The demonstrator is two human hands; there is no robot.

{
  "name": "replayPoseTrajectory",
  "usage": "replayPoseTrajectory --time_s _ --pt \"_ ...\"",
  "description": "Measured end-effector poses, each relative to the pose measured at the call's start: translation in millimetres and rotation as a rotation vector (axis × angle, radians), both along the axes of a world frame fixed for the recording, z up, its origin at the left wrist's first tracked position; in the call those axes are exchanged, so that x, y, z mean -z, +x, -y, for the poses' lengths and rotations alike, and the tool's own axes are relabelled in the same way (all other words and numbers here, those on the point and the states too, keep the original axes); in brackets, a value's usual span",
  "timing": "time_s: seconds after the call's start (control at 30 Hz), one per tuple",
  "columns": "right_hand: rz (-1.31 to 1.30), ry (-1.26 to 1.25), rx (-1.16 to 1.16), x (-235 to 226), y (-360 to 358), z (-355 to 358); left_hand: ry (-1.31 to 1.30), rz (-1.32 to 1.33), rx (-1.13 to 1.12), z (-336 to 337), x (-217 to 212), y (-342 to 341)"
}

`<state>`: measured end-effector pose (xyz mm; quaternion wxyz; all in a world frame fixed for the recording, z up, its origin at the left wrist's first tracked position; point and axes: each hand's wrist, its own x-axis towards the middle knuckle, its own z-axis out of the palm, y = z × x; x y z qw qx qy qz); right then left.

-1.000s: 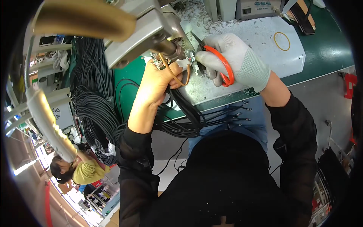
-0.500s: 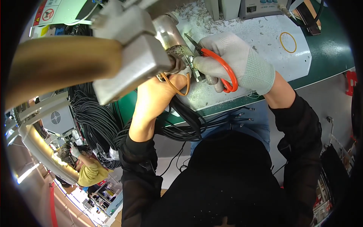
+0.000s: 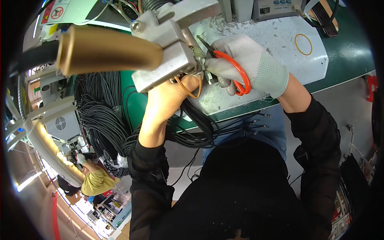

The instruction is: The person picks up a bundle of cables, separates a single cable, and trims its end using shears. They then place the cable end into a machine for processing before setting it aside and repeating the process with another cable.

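Observation:
My right hand [image 3: 244, 66], in a whitish knit glove, is closed round red-handled cutters [image 3: 240, 74], their dark jaws pointing up and left. Its thumb and fingertips meet at a small shiny metal connector [image 3: 209, 75]. Bare at the wrist, my left hand [image 3: 166, 100] reaches up to the same spot, but its fingers are mostly hidden under a metal clamp block [image 3: 164, 74]. A brown-orange loop [image 3: 194, 96] hangs beside its fingers. From the block, a thick brown handle [image 3: 108, 50] sticks out to the left. Black cables [image 3: 200, 120] run below my left hand.
Metal clippings [image 3: 218, 28] litter the white board [image 3: 280, 56] on the green bench. A yellow rubber band [image 3: 303, 44] lies at its right. Behind stands a grey box with knobs [image 3: 276, 10]. Coiled black cables [image 3: 100, 116] are heaped left; a person in yellow [image 3: 96, 184] works beyond.
The clamp block and brown handle have swung right, closer over my left hand, and the handle's far end now shows. Both hands have barely moved; the cutters stay in my right hand.

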<state>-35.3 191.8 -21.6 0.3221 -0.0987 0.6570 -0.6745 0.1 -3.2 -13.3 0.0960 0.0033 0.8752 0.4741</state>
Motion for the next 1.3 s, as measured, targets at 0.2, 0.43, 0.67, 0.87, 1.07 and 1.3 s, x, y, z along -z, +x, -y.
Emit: replayPoseTrajectory --time_s 0.2,0.43,0.67,0.87,1.07,1.3 --pt "-0.062 0.004 0.012 -3 7 -3 0.491 0.320 0.003 13 0 2" --pt "-0.098 0.332 0.193 -38 63 -71 0.764 0.108 -0.193 17 -8 62" --pt "-0.487 0.270 -0.012 -75 100 -30 0.493 0.318 0.399 -15 -37 92" --pt "-0.184 0.243 0.068 -73 106 -38 0.361 -0.029 0.261 -30 -29 108" --pt "0.231 0.036 0.115 -68 109 -47 0.114 -0.408 0.238 -43 -16 117" --pt "-0.150 -0.007 0.390 -50 136 -36 0.506 -0.318 0.124 -60 -13 115"
